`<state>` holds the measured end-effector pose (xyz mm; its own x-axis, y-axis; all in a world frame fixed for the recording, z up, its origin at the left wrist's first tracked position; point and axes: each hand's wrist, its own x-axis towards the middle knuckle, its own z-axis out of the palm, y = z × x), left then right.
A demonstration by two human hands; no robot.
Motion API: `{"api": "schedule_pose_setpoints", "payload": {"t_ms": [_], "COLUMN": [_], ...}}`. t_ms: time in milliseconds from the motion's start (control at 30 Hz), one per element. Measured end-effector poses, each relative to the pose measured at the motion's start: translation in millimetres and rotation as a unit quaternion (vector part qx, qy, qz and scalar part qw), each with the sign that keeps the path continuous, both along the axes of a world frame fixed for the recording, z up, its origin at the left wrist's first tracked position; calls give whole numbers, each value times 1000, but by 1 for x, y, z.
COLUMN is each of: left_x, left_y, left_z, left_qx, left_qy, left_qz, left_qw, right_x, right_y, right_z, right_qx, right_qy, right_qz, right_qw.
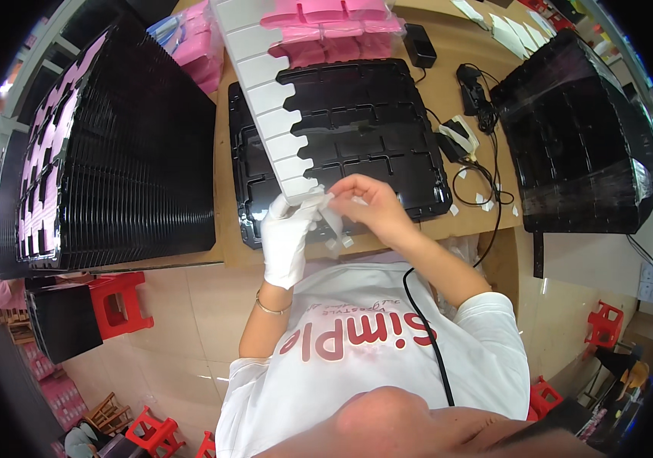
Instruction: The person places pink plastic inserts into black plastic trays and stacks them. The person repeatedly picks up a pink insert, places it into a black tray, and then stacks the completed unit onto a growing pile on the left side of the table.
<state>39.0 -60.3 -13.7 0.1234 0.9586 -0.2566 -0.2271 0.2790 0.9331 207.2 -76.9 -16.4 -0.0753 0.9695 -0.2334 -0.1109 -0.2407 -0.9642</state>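
My left hand (285,243), in a white glove, is closed around the near end of a long white strip (254,84). Cross lines divide this strip into segments, and its right edge is notched. My bare right hand (372,206) meets the gloved fingertips with thumb and forefinger pinched together. What lies in that pinch is too small to make out. A thin translucent piece with small white tabs (334,227) hangs just below the fingers. Under the strip and both hands, a black plastic tray (372,130) with moulded compartments lies on the brown table.
A tall stack of black trays (136,160) stands at the left, and another wrapped black stack (578,145) at the right. Pink bundles (334,34) lie at the back. A black adapter (419,46), cables (487,114) and white scraps (484,200) occupy the table's right side.
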Motion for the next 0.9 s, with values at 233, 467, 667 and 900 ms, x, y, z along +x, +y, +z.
{"api": "schedule_pose_setpoints", "payload": {"t_ms": [233, 467, 667, 900], "left_x": [20, 36, 28, 27], "left_y": [2, 3, -2, -2], "left_z": [11, 8, -3, -6], "left_qx": [20, 12, -3, 9], "left_qy": [40, 101, 73, 71], "left_qz": [-11, -35, -34, -28], "left_qw": [999, 994, 997, 997], "right_x": [15, 61, 148, 133], "right_y": [-15, -39, -21, -19], "right_z": [-4, 11, -3, -10], "right_qx": [237, 252, 50, 120], "right_qy": [-237, -211, -426, -491], "right_qz": [-88, -19, 11, -62], "right_qw": [938, 944, 903, 861]}}
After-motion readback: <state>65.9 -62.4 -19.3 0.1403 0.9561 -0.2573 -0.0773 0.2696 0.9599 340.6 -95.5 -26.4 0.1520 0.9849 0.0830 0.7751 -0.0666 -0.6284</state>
